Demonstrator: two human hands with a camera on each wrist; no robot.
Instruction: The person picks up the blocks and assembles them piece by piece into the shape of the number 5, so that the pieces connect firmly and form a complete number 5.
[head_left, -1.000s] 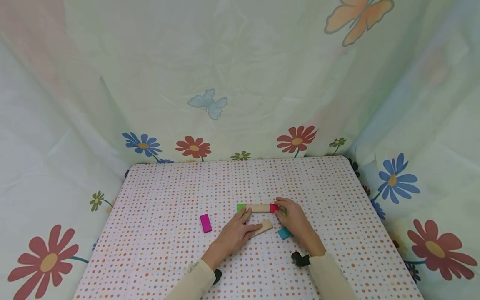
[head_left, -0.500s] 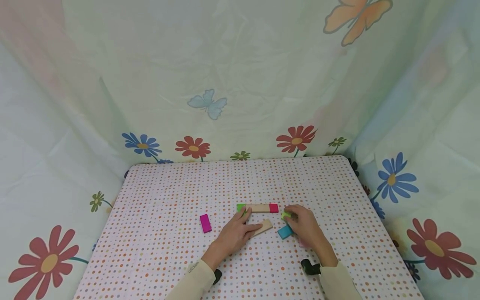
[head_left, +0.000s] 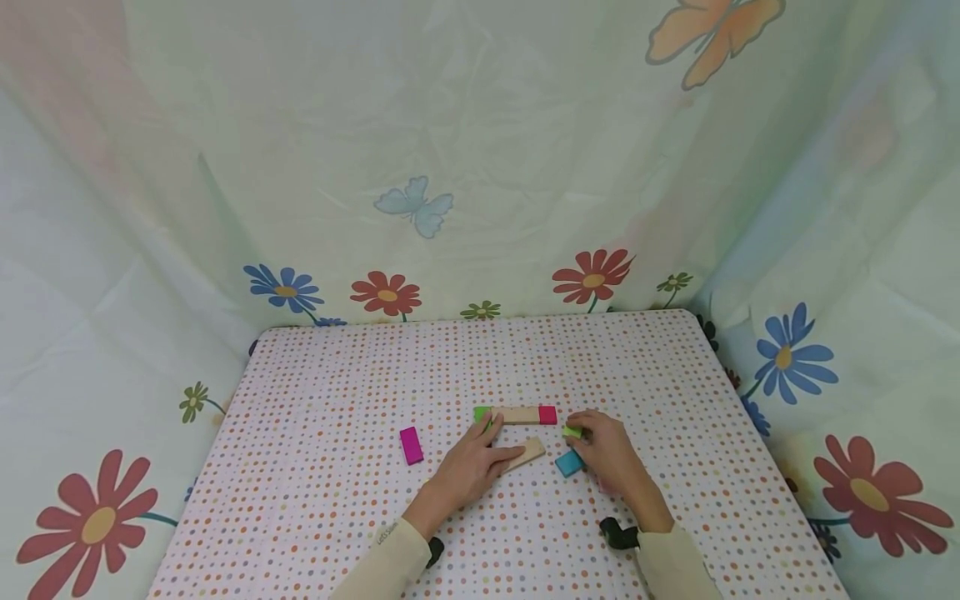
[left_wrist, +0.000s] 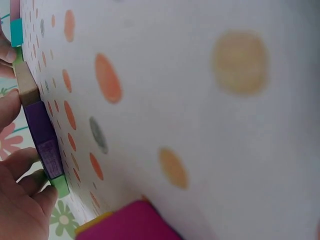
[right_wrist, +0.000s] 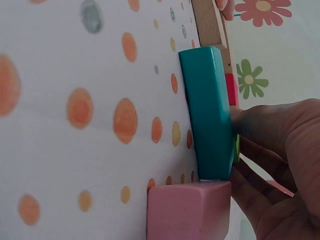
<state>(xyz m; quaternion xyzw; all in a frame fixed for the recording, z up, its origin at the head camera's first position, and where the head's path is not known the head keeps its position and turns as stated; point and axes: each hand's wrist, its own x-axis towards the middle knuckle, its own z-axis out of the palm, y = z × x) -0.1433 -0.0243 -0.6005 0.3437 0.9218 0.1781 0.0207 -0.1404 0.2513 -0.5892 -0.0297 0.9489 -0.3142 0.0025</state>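
My left hand (head_left: 468,468) rests over a row of blocks. Its thumb touches a wooden plank (head_left: 529,452). Its other fingers lie by a purple block (left_wrist: 41,122) and a green block (left_wrist: 59,185), seen in the left wrist view; the purple one is hidden under the hand in the head view. My right hand (head_left: 606,450) pinches a light green block (head_left: 572,432). Just below those fingers lies a teal block (head_left: 569,463). Behind, a second wooden plank (head_left: 519,415) has a bright green block (head_left: 481,413) at its left end and a red block (head_left: 548,415) at its right.
A magenta block (head_left: 411,446) lies left of my left hand, with a yellow edge (left_wrist: 92,222) beside it in the left wrist view. A pink block (right_wrist: 187,210) stands beside the teal one, mostly under my right hand. The dotted tabletop (head_left: 337,375) meets printed curtains.
My right hand has drawn back from the red block, to the right and nearer me, with the light green block in its fingers. My left hand has stayed put.
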